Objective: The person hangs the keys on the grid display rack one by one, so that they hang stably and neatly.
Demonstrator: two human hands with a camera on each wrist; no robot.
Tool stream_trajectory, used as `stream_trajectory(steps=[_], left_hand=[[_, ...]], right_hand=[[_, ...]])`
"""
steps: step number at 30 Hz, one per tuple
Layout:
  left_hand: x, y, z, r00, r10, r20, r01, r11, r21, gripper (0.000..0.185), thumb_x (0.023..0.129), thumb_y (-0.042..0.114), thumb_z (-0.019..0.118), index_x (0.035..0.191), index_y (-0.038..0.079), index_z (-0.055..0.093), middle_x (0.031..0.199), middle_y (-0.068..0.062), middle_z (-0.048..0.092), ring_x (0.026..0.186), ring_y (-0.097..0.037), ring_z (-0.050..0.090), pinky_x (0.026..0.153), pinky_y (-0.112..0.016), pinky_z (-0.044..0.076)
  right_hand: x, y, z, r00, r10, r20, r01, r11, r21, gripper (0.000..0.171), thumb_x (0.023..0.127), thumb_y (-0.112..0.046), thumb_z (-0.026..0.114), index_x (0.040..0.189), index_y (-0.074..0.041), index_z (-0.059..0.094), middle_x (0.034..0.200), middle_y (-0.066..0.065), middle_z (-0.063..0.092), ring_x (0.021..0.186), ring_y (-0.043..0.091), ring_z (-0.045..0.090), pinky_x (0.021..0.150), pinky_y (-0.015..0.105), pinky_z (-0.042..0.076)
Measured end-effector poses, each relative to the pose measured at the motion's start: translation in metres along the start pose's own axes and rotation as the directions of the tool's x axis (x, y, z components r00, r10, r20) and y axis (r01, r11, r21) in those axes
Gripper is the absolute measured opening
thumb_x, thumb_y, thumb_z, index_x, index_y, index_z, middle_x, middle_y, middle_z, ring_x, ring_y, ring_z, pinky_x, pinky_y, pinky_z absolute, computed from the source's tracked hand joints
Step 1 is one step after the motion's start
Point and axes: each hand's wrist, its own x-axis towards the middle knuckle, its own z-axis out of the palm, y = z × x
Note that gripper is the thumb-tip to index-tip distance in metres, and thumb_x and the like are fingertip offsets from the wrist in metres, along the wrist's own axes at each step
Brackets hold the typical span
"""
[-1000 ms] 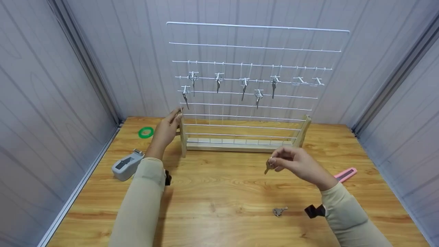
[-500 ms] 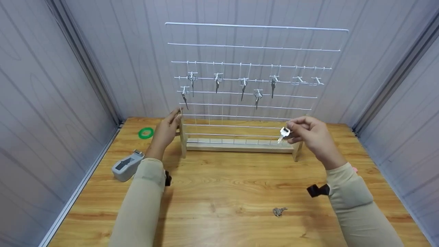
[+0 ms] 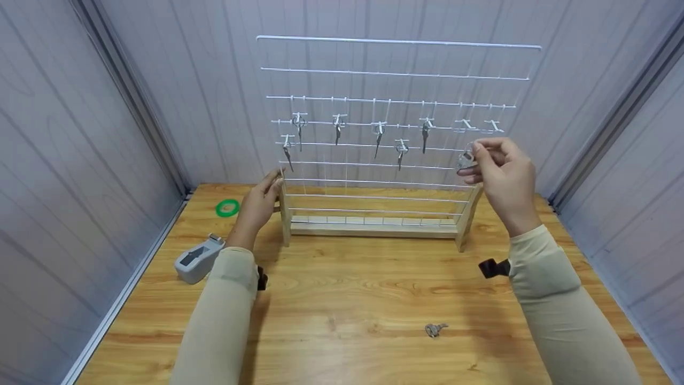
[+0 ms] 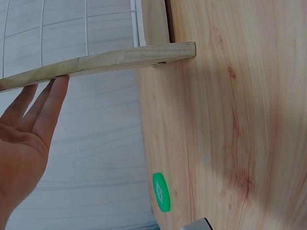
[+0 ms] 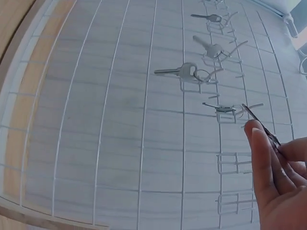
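Note:
A white wire grid rack (image 3: 395,72) stands in a wooden base (image 3: 374,229) at the back of the table. Several keys (image 3: 379,133) hang from its hooks. My right hand (image 3: 473,158) pinches a silver key (image 3: 465,160) just below the two bare hooks (image 3: 466,125) at the grid's right end. In the right wrist view the key (image 5: 261,125) shows edge-on between thumb and fingers, beside bare hooks (image 5: 230,163). My left hand (image 3: 271,184) rests with straight fingers (image 4: 53,103) against the left wooden upright (image 4: 105,61). Another key (image 3: 435,330) lies on the table in front.
A green tape ring (image 3: 227,207) lies at the back left, and a grey tape dispenser (image 3: 197,259) sits by my left forearm. Grey panel walls close in the wooden table (image 3: 342,299) on three sides.
My right hand has risen with the key from low over the table to the grid's right end, near the bare hooks. The left hand has stayed on the upright.

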Motion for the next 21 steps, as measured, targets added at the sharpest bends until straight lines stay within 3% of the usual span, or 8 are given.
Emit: stream_trajectory(steps=[9,21], left_hand=[[0.001,0.003,-0.001,1.000,-0.027,0.014,0.027,1.000,0.001,0.058,0.112,0.053,0.045,0.167,0.040,0.035,0.171,-0.015,0.043,0.145,-0.041,0.058,0.112,-0.051,0.062],[0.001,-0.001,-0.002,1.000,-0.007,0.008,0.007,1.000,-0.002,0.058,0.111,0.055,0.045,0.167,0.041,0.036,0.170,-0.014,0.044,0.145,-0.043,0.059,0.110,-0.051,0.063]], right_hand=[[0.025,-0.002,0.000,0.994,-0.073,-0.086,0.061,0.989,-0.135,0.029,0.109,-0.031,0.063,0.125,-0.008,0.070,0.092,-0.005,0.078,0.065,0.003,0.076,0.057,0.021,0.065],[0.042,0.005,0.017,0.998,-0.018,-0.065,0.005,0.982,-0.188,0.027,0.113,-0.026,0.057,0.128,-0.006,0.067,0.102,0.010,0.078,0.061,0.001,0.072,0.054,0.018,0.063]])
